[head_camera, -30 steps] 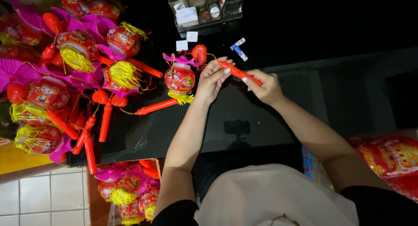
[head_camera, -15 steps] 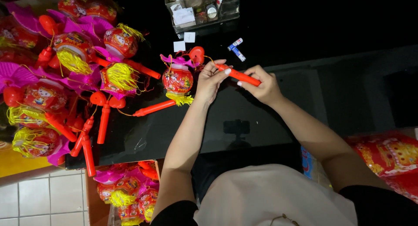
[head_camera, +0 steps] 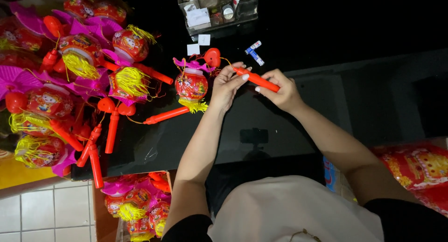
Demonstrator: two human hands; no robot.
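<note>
Both hands' grips pinched the red lantern handle (head_camera: 255, 79), left hand (head_camera: 226, 86) steadying its lantern-side end, right hand (head_camera: 280, 90) the other.

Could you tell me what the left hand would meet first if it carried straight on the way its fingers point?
Probably the orange handle that the left hand already touches at its fingertips; beyond that, the small batteries, though depth is unclear.
</note>
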